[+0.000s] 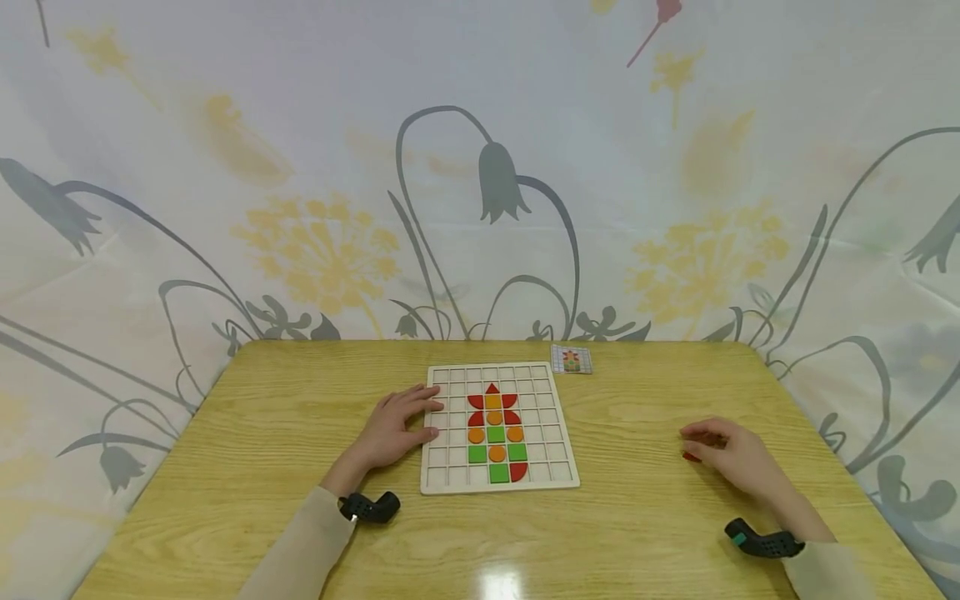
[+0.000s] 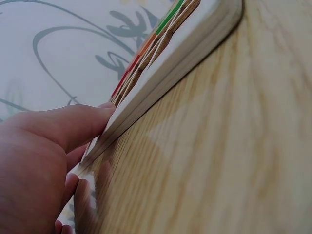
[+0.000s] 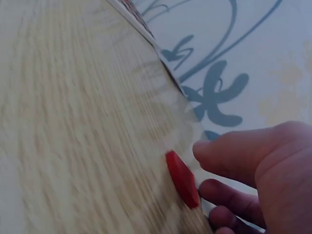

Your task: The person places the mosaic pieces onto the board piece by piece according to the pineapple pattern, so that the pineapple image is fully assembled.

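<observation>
A white square grid board (image 1: 558,479) lies on the table, bearing a figure of red, orange and green flat pieces, including a red triangle (image 1: 492,389) at its top. My left hand (image 1: 393,429) rests at the board's left edge with its fingers extended onto the rim. The left wrist view shows the thumb (image 2: 83,122) touching the board's upper edge. Far to the right, my right hand (image 1: 727,454) is low over the table beside a red piece (image 3: 183,180). In the right wrist view, the thumb appears apart from this piece, and a fingertip is close against it.
A small pattern card (image 1: 572,360) showing a coloured figure lies just beyond the board's far right corner. The wooden table (image 1: 630,517) meets a flower-printed cloth (image 1: 480,275) at its back edge. Black bands (image 1: 369,507) circle both wrists.
</observation>
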